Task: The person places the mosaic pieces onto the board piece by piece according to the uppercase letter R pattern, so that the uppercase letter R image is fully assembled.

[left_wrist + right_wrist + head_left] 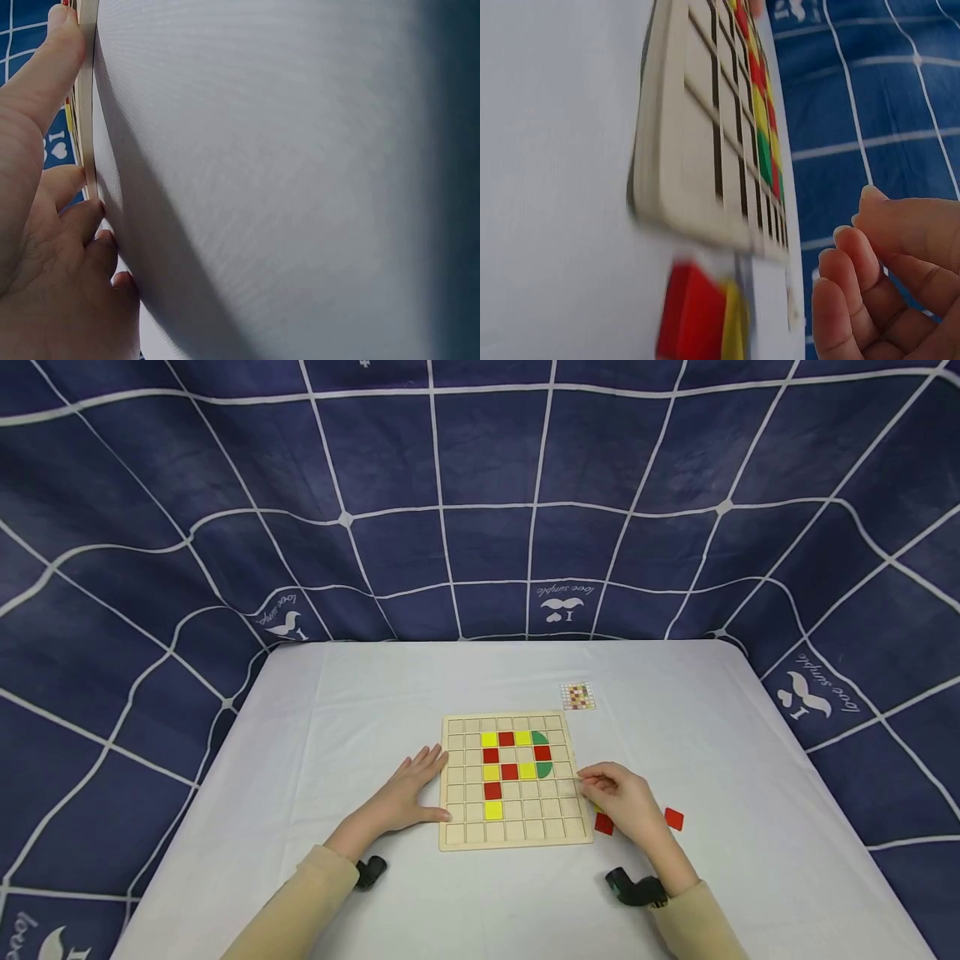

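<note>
A wooden grid board lies on the table. Red and yellow square tiles and two green rounded tiles fill some cells, forming a P shape. My left hand rests along the board's left edge, fingers spread and thumb at the rim; the left wrist view shows the fingers against the board's side. Just off the right edge hovers my right hand, fingers loosely bent, thumb close to the index fingertip, no tile showing between them. Beneath it lie a red tile and a yellow tile, partly covered.
Another red tile lies to the right of my right hand. Behind the board's far right corner is a small printed pattern card. White cloth covers the table, and a dark blue checked curtain encloses the back and sides.
</note>
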Demonstrator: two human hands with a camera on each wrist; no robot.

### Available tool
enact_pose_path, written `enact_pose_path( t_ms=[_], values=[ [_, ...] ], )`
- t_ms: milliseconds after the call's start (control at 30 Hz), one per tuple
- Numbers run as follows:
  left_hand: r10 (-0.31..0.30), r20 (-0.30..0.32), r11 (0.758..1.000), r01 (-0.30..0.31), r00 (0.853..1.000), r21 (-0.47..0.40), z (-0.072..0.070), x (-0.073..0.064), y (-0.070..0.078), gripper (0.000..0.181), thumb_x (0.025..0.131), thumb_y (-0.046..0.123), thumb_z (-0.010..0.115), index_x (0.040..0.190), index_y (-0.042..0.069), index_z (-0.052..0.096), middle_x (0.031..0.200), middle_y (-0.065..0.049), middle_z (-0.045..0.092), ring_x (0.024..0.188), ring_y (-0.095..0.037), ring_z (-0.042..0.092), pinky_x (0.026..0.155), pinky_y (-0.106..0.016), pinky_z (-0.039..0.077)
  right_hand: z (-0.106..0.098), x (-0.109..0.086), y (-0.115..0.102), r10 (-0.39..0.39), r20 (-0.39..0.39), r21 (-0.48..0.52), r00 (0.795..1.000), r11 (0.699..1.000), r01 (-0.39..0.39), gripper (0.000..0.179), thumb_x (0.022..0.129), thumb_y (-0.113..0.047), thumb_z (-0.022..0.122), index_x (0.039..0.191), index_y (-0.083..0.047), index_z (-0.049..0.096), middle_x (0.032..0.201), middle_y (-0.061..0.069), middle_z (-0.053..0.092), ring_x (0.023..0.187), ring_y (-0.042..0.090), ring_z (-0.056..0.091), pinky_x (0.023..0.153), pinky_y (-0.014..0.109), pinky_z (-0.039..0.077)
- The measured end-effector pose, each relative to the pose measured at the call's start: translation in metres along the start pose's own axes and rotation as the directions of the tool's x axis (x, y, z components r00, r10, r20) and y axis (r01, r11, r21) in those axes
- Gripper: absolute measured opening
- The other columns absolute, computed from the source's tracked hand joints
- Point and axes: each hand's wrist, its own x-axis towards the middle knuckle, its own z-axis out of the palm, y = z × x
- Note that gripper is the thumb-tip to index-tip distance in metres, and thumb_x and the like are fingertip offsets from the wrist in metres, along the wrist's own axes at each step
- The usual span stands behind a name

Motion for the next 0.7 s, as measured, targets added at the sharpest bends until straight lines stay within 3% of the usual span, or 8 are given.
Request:
enact_pose_path(
  t_ms=[133, 300, 433, 700],
  values=[
    [-0.001, 0.002, 1.0, 0.001, 1.0, -0.002, 0.0, 0.0, 0.0, 0.106, 0.075, 0.048, 0.082, 0.156, 0.01, 0.027, 0.166, -0.009, 0.015, 0.154, -0.029, 0.007, 0.125, -0.05, 0.008, -0.025, -0.005, 0.019, 0.053, -0.041, -0.016, 0.998, 0.998, -0.054, 0.023, 0.091, -0.015, 0.07, 0.113, -0.008, 0.071, 0.096, 0.005, 0.07, 0.08, 0.013, 0.062, 0.067, 0.016, 0.052],
    [-0.004, 0.004, 1.0, 0.004, 1.0, -0.003, 0.0, 0.0, 0.001, 0.105, 0.075, 0.048, 0.082, 0.156, 0.011, 0.027, 0.166, -0.008, 0.015, 0.155, -0.028, 0.006, 0.126, -0.05, 0.007, -0.053, -0.012, 0.043, 0.097, -0.096, -0.031, 0.991, 0.994, -0.1, 0.03, 0.091, -0.021, 0.071, 0.116, -0.005, 0.069, 0.099, 0.009, 0.071, 0.077, 0.004, 0.061, 0.066, 0.016, 0.051],
    [-0.008, 0.004, 1.0, 0.008, 1.0, 0.001, 0.0, 0.001, 0.001, 0.105, 0.075, 0.048, 0.082, 0.156, 0.011, 0.027, 0.166, -0.008, 0.015, 0.155, -0.029, 0.007, 0.126, -0.05, 0.007, -0.074, -0.02, 0.058, 0.124, -0.08, -0.084, 0.989, 0.988, -0.131, 0.037, 0.091, -0.025, 0.071, 0.121, -0.003, 0.066, 0.105, 0.012, 0.071, 0.08, -0.003, 0.059, 0.067, 0.016, 0.051],
    [-0.005, -0.002, 1.0, 0.005, 1.0, 0.011, 0.001, 0.002, 0.0, 0.106, 0.075, 0.048, 0.082, 0.156, 0.01, 0.027, 0.165, -0.009, 0.016, 0.154, -0.029, 0.007, 0.125, -0.051, 0.008, -0.088, -0.027, 0.077, 0.213, 0.034, -0.192, 0.976, 0.96, -0.203, 0.05, 0.083, -0.032, 0.079, 0.117, 0.001, 0.064, 0.109, 0.017, 0.069, 0.094, 0.022, 0.063, 0.072, 0.027, 0.049]
  ],
)
